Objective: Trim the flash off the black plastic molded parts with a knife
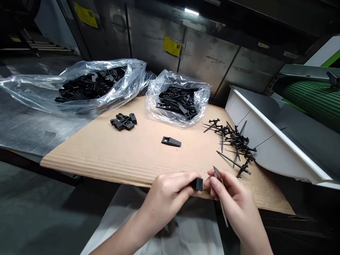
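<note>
My left hand (172, 189) is closed around a black plastic part (198, 184), whose squared end sticks out past the fingertips. Most of that part is hidden by the fingers. My right hand (233, 194) pinches a thin metal blade (217, 173), its pointed tip up and its tail running down below the palm. The two hands are close together at the cardboard's front edge, the blade a little apart from the black part. Beyond them lies a single flat, tapered black piece (171, 142) with a square opening at one end.
Cardboard (111, 156) covers the worktop. Several black pieces (124, 121) sit at left. A heap of black sprues (236, 140) lies at right beside a white-edged chute (281, 134). Two clear bags, one at left (132, 76) and one in the middle (152, 101), hold black parts.
</note>
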### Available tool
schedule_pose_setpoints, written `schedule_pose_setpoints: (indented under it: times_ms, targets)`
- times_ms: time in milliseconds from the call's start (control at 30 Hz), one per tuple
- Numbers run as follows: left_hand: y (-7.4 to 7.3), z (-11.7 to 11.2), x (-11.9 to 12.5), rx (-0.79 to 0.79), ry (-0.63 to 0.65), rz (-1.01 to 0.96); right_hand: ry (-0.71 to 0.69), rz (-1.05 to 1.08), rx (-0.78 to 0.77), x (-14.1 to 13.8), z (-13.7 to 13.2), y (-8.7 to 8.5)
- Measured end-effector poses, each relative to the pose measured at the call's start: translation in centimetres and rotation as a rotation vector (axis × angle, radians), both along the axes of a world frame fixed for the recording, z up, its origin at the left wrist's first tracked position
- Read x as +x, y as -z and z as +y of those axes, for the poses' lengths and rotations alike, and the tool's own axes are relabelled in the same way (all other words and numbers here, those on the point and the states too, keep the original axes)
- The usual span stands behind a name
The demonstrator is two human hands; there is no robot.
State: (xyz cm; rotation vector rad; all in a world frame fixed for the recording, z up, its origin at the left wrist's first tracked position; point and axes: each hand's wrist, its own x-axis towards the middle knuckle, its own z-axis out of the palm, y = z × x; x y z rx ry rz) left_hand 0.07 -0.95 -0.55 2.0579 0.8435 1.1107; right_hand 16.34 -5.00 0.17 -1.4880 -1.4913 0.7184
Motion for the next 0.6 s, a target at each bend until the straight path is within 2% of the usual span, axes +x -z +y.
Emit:
schedule_pose_setpoints:
  times_ms: [100,167,267,400,600]
  targets:
    - [0.2,-0.2,0.3,0.116,-0.094,0.000,-0.010,-0.180,0.235,0.5,-1.2,0.9]
    - [0.4,-0.2,0.6,0.217,-0.141,-0.019,-0.077,-0.368,0.319,0.7,-1.7,1.2]
    - [0.7,-0.2,0.8,0.295,-0.165,-0.035,-0.115,-0.520,0.303,0.9,-1.9,1.2]
    - [0.8,-0.2,0.7,0.306,-0.143,-0.021,-0.103,-0.544,0.296,0.6,-1.7,0.9]
    - [0.5,-0.2,0.2,0.201,-0.071,-0.030,-0.067,-0.587,0.327,0.6,-1.1,1.4]
